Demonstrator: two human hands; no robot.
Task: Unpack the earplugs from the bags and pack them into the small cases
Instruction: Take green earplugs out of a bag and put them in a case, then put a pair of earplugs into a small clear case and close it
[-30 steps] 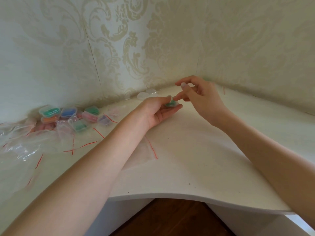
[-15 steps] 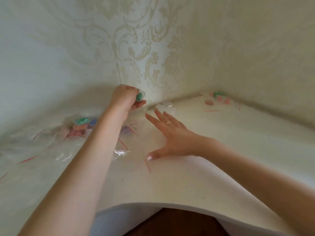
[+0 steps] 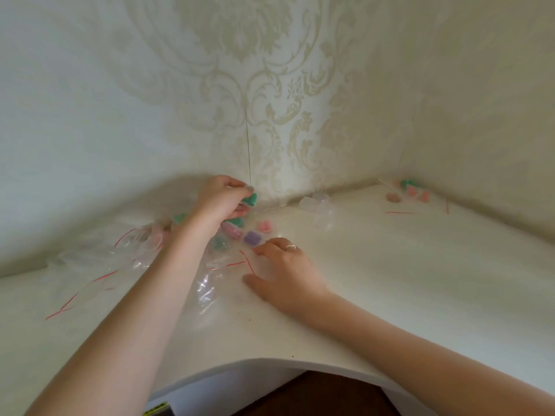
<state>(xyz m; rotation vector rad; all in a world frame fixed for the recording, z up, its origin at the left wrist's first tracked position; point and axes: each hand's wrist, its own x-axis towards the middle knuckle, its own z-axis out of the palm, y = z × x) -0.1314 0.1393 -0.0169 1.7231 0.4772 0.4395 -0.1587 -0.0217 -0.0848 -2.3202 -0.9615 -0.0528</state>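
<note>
Left hand (image 3: 220, 202) pinches a green-filled small case (image 3: 250, 199) at frame centre, above the filled cases (image 3: 251, 238), probably to add it. Right hand (image 3: 282, 271) rests flat, fingers relaxed, pinning an empty bag (image 3: 210, 283) to the counter (image 3: 390, 280).

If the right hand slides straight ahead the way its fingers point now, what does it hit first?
Most likely the purple-filled case: the right hand lies flat on the table, fingers pointing up and left, fingertips almost at that case. Beyond it lie the pink-filled case and the left hand. Depth is uncertain.
</note>
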